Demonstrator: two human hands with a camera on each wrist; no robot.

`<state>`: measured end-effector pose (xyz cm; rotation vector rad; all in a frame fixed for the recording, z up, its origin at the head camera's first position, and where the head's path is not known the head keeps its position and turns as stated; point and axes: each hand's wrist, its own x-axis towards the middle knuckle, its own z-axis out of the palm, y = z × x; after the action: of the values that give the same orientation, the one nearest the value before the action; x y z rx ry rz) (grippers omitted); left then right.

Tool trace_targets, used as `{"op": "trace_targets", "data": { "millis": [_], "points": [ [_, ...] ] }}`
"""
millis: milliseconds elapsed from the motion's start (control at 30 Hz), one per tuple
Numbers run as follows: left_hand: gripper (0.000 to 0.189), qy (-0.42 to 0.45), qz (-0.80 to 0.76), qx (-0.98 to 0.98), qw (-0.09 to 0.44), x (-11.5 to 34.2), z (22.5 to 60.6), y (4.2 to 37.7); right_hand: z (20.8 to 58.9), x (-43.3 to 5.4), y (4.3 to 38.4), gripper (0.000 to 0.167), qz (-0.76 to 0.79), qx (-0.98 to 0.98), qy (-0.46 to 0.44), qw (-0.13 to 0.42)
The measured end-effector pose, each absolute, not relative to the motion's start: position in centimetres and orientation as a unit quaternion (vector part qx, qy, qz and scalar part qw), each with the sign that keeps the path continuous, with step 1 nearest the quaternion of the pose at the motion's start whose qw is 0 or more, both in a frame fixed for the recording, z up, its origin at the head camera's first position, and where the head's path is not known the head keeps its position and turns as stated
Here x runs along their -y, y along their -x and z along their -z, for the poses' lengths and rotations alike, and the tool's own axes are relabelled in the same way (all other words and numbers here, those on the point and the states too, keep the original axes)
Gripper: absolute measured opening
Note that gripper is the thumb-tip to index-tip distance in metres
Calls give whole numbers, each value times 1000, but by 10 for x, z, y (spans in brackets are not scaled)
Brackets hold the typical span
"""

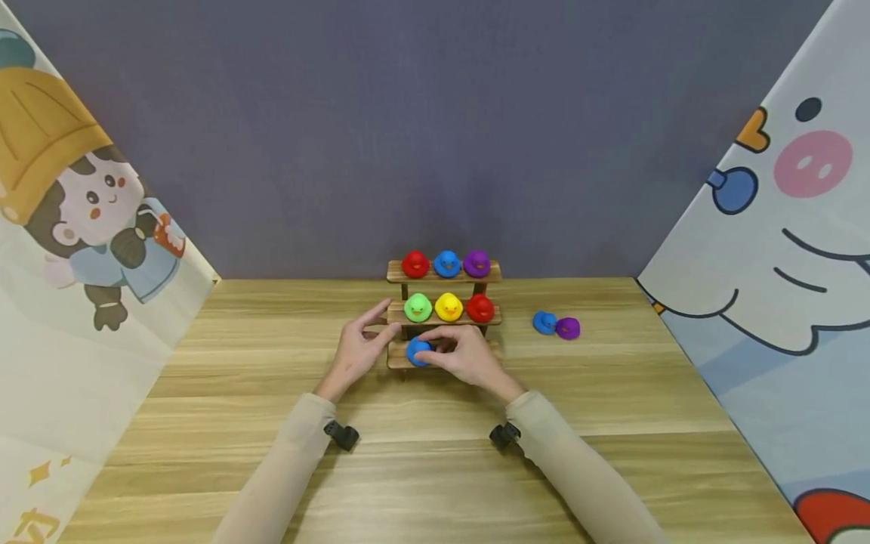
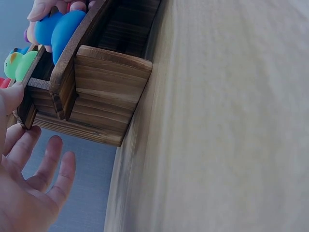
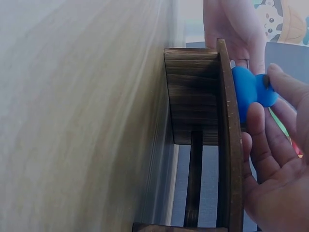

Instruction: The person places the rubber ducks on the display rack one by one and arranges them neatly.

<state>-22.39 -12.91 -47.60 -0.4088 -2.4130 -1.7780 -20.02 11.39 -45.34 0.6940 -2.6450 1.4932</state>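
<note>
My right hand (image 1: 469,355) pinches a blue rubber duck (image 1: 418,351) between thumb and fingers, at the left end of the bottom step of a three-tier wooden display stand (image 1: 396,361). In the right wrist view the duck (image 3: 245,89) sits right at the step's board. My left hand (image 1: 359,349) is beside the stand's left end, thumb and index finger spread around the end of the middle step. In the left wrist view its fingertips (image 2: 34,133) are right at the wood, the other fingers splayed and fairly straight.
A red duck (image 1: 415,264), a blue duck (image 1: 447,264) and a purple duck (image 1: 477,264) line the top step. Green (image 1: 418,307), yellow (image 1: 448,307) and red ducks (image 1: 480,308) stand on the middle one. Another blue duck (image 1: 544,323) and purple duck (image 1: 568,328) lie on the table at right.
</note>
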Motion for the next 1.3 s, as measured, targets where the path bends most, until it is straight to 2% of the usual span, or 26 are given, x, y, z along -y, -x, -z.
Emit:
{"op": "trace_targets", "data": {
  "millis": [600,933,1300],
  "points": [
    [58,131,582,800,58,130,474,227,448,-132,200,34,-486,842,-232,36],
    [57,132,582,800,59,129,473,226,438,-162,194,35,-495,845,-203,19],
    [60,121,590,797,51,128,473,225,423,-218,191,25,-499,847,-172,67]
  ]
}}
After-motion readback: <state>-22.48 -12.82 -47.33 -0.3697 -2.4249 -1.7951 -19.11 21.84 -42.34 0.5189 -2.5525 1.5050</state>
